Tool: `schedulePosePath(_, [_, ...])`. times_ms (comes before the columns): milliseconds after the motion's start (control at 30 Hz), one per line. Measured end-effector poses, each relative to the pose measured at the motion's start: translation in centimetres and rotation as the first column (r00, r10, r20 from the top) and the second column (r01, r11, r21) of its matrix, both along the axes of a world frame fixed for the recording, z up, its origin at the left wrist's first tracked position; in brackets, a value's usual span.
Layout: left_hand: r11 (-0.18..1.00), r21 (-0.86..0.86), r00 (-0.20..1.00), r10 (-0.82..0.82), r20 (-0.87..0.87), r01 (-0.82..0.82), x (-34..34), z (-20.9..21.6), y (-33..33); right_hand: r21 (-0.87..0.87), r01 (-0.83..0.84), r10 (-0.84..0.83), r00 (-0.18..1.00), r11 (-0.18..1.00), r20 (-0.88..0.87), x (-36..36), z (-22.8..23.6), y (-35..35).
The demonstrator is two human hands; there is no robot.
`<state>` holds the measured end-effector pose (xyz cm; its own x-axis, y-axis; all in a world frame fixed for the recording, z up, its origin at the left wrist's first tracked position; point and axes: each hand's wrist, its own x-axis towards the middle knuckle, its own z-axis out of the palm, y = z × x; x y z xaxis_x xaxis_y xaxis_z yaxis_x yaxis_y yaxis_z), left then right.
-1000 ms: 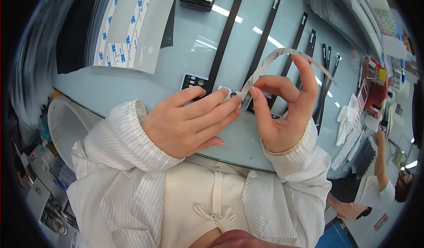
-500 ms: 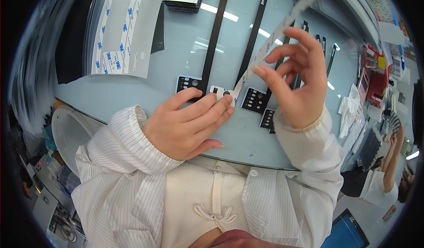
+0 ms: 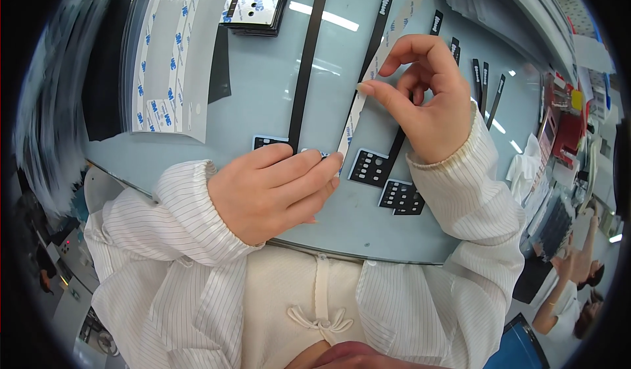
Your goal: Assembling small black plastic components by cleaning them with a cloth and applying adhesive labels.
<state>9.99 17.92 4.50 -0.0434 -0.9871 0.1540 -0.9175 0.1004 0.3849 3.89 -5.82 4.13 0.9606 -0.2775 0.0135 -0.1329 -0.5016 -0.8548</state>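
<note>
Flat on the table, the fingers of my left hand [image 3: 273, 188] lie stretched out and press on the wide lower end of a white adhesive strip with blue print. They cover most of that end and part of a black panel [image 3: 268, 140] beside it. Above it, my right hand [image 3: 427, 99] has the long white strip [image 3: 358, 109] between thumb and index finger. The strip's far part rises up and away past the hand. It runs along a black strip-shaped part [image 3: 378, 33], partly covering it. Another long black strip [image 3: 307, 60] lies to the left.
Several black keypad panels [image 3: 368, 168] with narrow tails lie to the right. A printed adhesive sheet [image 3: 200, 122] and a stack of white-faced pieces [image 3: 253, 14] are at the far left. Clear sheets [image 3: 506, 20] are piled at the far right, near a crumpled white cloth [image 3: 524, 165].
My right hand has moved slightly left and the white strip has come down, straighter, along the black part. My left fingers stay pressed on its wide end. The whole view has shifted a little.
</note>
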Motion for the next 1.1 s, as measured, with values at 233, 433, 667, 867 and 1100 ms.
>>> schedulePosePath(233, [0.994, -0.113, 1.000, 0.015, 0.019, -0.012, 0.28, -0.68, -0.69, -0.095, -0.009, 0.010, 1.000, 0.995, 0.020, -0.23, -0.09, 0.12])
schedulePosePath(433, [0.991, -0.122, 0.999, 0.044, -0.026, -0.046, 0.28, -1.00, -0.92, -0.141, -0.023, 0.029, 0.999, 0.990, 0.036, -0.29, -0.21, 0.09])
schedulePosePath(667, [0.994, -0.093, 0.998, 0.059, -0.007, -0.059, 0.49, -1.01, -1.17, -0.116, -0.001, 0.006, 0.999, 0.993, 0.042, -0.29, -0.42, -0.08])
schedulePosePath(867, [0.994, -0.075, 0.996, 0.084, 0.032, -0.082, 0.21, -0.91, -0.94, -0.067, 0.001, 0.001, 1.000, 0.998, 0.031, -0.45, -0.35, -0.07])
schedulePosePath(1100, [0.995, -0.081, 0.998, 0.060, 0.008, -0.060, 0.44, -0.88, -1.05, -0.074, 0.016, -0.014, 1.000, 0.997, 0.028, -0.47, -0.35, 0.00])
